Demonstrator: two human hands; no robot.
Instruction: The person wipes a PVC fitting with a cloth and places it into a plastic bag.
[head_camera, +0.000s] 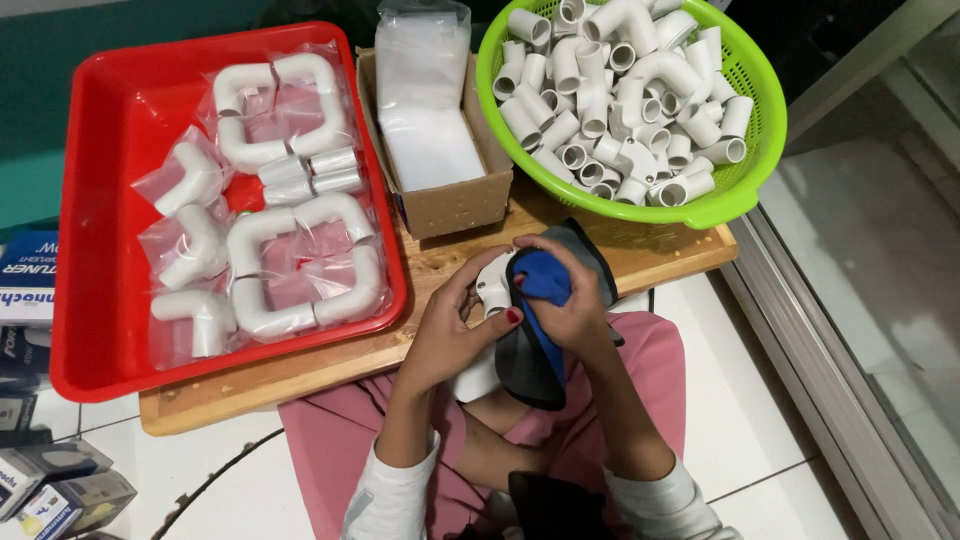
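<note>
Hands meet over the lap, just at the near edge of the long wooden board (300, 375). Left hand (455, 325) has fingers curled around a white plastic pipe elbow (493, 283), gripping it from below & the side; thumb lies against the fitting. Right hand (572, 295) is closed on a blue and grey cloth (540, 330), pressing the blue part onto the elbow's top; the grey part hangs down btwn the wrists. Elbow sits btwn both palms, mostly covered, only one open end shows.

On the board, left side: a red rectangular plastic tray (100, 200) w/ bagged white pipe fittings (270, 210), each set in clear plastic. Middle: a small open cardboard box (450, 205) holding a stack of clear plastic bags (425, 100), upright & leaning back. Right: a round lime-green plastic basket (745, 120) heaped w/ loose white pipe pieces (610, 95), unbagged. Basket is near the right hand; box stands just beyond the hands.
</note>
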